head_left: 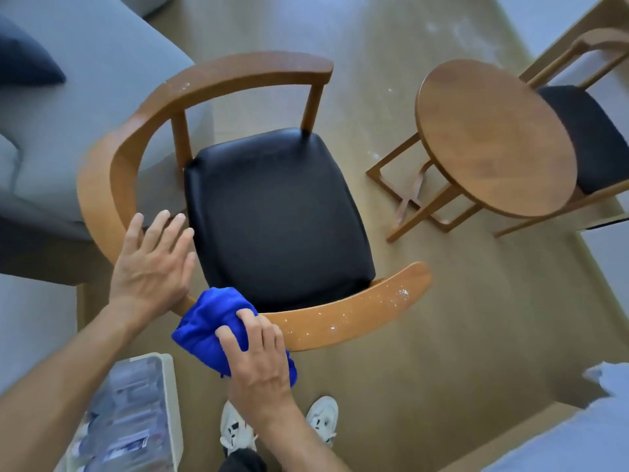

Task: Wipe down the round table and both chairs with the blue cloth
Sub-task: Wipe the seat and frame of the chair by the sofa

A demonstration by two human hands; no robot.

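Observation:
A wooden chair [218,76] with a curved armrest rail and a black seat [279,216] stands right below me. My right hand [258,356] grips the bunched blue cloth [207,321] and holds it on the near part of the rail. White specks dot the rail to the right of the cloth [343,318]. My left hand [153,264] rests flat with straight fingers on the rail's left side, beside the seat. The round wooden table [493,137] stands to the right. The second chair [592,131], also with a black seat, is partly tucked behind the table.
A grey sofa [85,97] with a dark cushion [23,59] stands close behind the chair on the left. A clear plastic bin [136,420] with packets sits on the floor at bottom left. White dust lies on the wooden floor [476,335] near the table legs. My shoes [320,417] show below.

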